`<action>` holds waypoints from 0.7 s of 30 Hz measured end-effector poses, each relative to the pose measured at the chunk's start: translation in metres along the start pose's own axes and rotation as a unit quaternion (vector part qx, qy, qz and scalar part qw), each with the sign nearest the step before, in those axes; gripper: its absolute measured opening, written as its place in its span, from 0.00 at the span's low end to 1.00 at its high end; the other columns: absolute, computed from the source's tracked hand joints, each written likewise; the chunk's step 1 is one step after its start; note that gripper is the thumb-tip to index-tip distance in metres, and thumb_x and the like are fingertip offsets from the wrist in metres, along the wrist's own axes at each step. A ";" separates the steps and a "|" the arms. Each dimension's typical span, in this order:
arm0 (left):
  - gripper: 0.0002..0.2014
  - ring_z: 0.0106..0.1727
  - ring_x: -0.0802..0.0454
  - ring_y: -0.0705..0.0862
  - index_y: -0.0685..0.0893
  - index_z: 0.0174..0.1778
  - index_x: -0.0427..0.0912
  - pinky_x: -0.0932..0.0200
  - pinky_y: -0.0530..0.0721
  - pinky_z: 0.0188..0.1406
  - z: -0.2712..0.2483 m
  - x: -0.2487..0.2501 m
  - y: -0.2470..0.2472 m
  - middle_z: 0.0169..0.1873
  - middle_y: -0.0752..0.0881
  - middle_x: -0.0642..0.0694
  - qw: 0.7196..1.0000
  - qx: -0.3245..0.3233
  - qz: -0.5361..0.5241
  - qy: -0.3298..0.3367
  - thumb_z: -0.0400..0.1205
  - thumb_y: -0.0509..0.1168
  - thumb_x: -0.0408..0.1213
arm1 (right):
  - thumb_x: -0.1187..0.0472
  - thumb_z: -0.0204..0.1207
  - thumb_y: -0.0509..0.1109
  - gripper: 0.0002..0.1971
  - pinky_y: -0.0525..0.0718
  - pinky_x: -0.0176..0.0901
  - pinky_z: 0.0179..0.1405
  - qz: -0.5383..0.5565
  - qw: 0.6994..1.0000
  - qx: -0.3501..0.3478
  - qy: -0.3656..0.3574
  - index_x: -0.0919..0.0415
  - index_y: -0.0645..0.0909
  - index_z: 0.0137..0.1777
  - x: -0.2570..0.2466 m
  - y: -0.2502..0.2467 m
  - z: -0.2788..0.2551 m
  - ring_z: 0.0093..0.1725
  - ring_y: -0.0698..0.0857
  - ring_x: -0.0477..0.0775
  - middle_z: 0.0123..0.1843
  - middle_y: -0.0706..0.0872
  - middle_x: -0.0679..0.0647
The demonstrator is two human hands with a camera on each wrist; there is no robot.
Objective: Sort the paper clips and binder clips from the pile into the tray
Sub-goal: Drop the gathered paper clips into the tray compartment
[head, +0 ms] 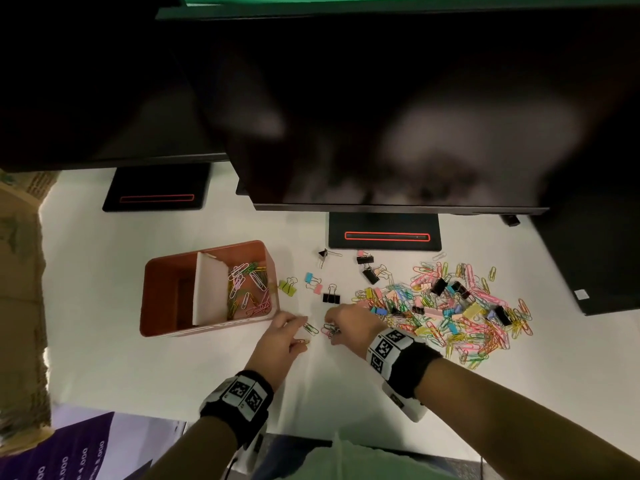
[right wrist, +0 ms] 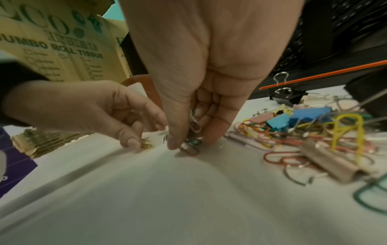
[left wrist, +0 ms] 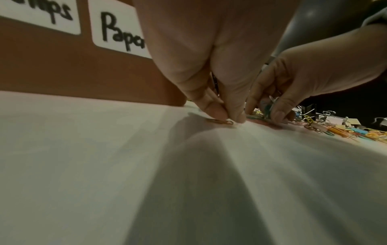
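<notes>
Hands: both down on the white surface (head: 173, 375), close together, a little in from its near edge.
Left hand (head: 280, 336): fingertips pinching a gold paper clip (left wrist: 222, 121) that lies flat on the surface; a green paper clip (head: 310, 329) lies just beyond its fingers.
Right hand (head: 349, 323): fingers curled around a small bunch of paper clips (right wrist: 192, 142), its thumb tip (right wrist: 173, 143) touching the surface beside them.
Pile (head: 450, 306): a wide spread of coloured paper clips and binder clips to the right of the hands, reaching toward the right edge.
Loose binder clips: a black one (head: 331, 297), a pink one (head: 317, 288), a blue one (head: 310, 278) and a yellow-green one (head: 288, 286) lie apart between pile and tray.
Tray (head: 166, 303): brown, left of the hands, split by a white divider (head: 209, 289); the right compartment holds paper clips (head: 247, 285), and what the left one holds I cannot tell.
Labels: white stickers on the tray's near wall, one reading "Paper" (left wrist: 121, 31).
Far edge: two dark monitors on black stands (head: 384, 233).
</notes>
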State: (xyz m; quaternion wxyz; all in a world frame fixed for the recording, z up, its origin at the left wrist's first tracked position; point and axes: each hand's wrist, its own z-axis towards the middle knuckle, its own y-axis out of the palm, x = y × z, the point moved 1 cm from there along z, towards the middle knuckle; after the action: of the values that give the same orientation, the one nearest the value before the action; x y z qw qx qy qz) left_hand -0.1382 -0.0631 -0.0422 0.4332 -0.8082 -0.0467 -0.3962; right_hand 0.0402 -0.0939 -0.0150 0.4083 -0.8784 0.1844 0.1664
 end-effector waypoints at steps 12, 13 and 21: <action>0.04 0.46 0.48 0.78 0.83 0.46 0.36 0.62 0.71 0.43 0.031 0.012 0.005 0.43 0.79 0.44 0.995 -0.011 0.104 0.002 0.78 0.64 0.29 | 0.62 0.79 0.67 0.13 0.80 0.48 0.58 -0.030 0.998 -0.036 0.033 0.68 0.83 0.60 -0.002 -0.004 0.012 0.60 0.82 0.63 0.62 0.81 0.64; 0.05 0.47 0.47 0.79 0.82 0.48 0.36 0.61 0.73 0.44 0.033 0.014 0.005 0.45 0.80 0.43 0.993 -0.021 0.117 -0.004 0.79 0.63 0.29 | 0.62 0.79 0.67 0.13 0.81 0.49 0.59 -0.030 0.998 -0.035 0.035 0.68 0.82 0.59 -0.002 -0.004 0.012 0.60 0.82 0.63 0.61 0.82 0.64; 0.11 0.56 0.46 0.77 0.78 0.53 0.37 0.58 0.74 0.53 0.038 0.017 0.010 0.54 0.79 0.41 0.977 -0.077 0.197 -0.021 0.78 0.58 0.24 | 0.64 0.80 0.66 0.12 0.83 0.50 0.62 -0.018 0.998 -0.038 0.054 0.69 0.83 0.59 0.000 0.002 0.013 0.58 0.84 0.63 0.60 0.84 0.64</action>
State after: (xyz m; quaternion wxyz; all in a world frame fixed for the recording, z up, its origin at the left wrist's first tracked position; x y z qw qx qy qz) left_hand -0.0996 -0.0461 -0.0486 0.4380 -0.8407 0.1351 -0.2885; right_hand 0.0377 -0.0847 -0.0246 0.3667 -0.9042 0.1842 0.1182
